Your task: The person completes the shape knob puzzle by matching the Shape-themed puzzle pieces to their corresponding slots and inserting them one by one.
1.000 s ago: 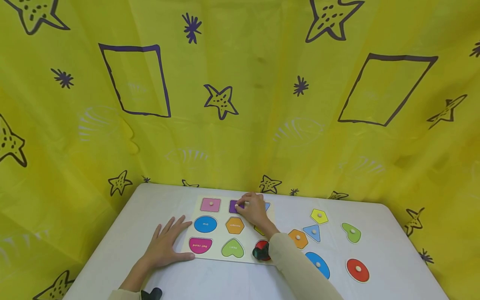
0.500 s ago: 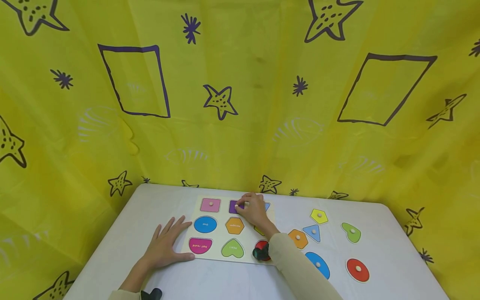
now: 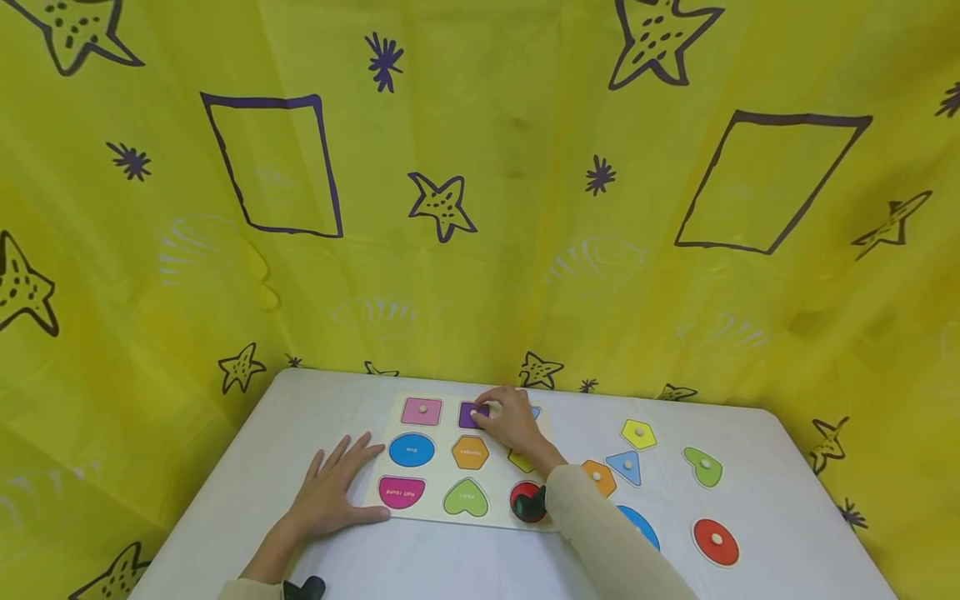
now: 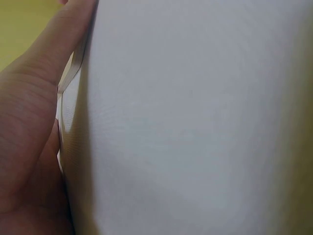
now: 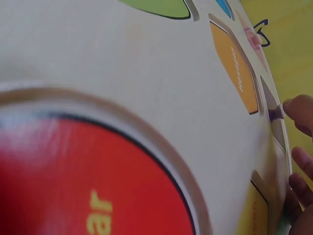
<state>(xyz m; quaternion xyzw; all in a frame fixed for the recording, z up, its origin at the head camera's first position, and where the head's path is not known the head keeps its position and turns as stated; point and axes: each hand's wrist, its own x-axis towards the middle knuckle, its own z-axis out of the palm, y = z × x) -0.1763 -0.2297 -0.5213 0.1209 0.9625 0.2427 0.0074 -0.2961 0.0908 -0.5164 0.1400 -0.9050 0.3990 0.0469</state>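
My right hand point(image 3: 513, 421) has its thumb and index finger pinched at the small knob of the purple piece point(image 3: 463, 415), which lies in the back row of the puzzle board point(image 3: 437, 478). In the right wrist view, fingertips point(image 5: 288, 108) are beside that purple piece point(image 5: 277, 114) at the board's far edge. Spread flat on the cloth, my left hand point(image 3: 328, 492) touches the board's left edge with its fingers and thumb. The left wrist view shows this hand point(image 4: 29, 112) against the white surface. A pink knobbed square point(image 3: 422, 411) sits in the back left slot.
Right of the board lie loose knobbed pieces: a yellow pentagon point(image 3: 638, 433), a blue triangle point(image 3: 624, 468), an orange hexagon point(image 3: 600, 478), a blue oval point(image 3: 640, 525) partly behind my sleeve, a green heart point(image 3: 703, 467) and a red circle point(image 3: 716, 542). A yellow curtain point(image 3: 510, 283) stands behind.
My right wrist and forearm have shifted slightly to the right, uncovering more of the board's red circle. The fingers remain at the purple piece, and the left hand has stayed in place.
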